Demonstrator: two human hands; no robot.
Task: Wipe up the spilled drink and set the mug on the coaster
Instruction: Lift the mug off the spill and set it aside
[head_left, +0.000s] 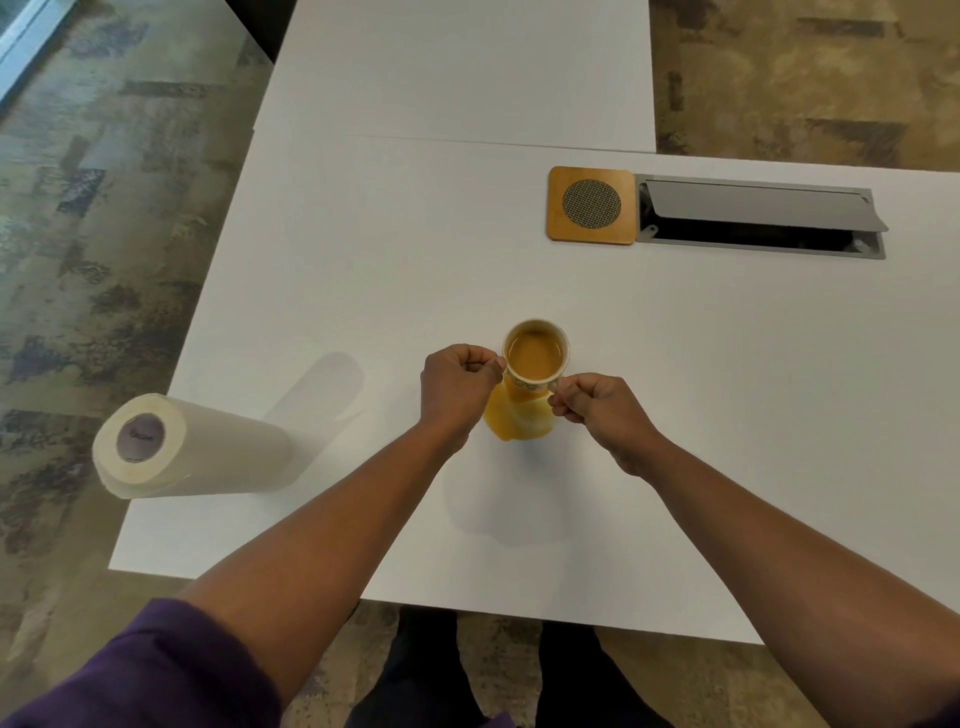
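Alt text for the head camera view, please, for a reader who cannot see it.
Two bare hands, left hand and right hand, pinch opposite sides of a small mug of tan drink over an orange-tan puddle on a white table. A white paper towel roll stands at the left edge; a square wooden coaster lies far right beside an open grey cable hatch.

Head view (wide-angle) looks down, table (675, 415) near.

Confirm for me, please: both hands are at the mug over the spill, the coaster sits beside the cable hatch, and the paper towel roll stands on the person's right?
Not quite. The head view shows the paper towel roll on the person's left, near the table edge. The rest holds: left hand and right hand at the mug over the spill, coaster beside the cable hatch.
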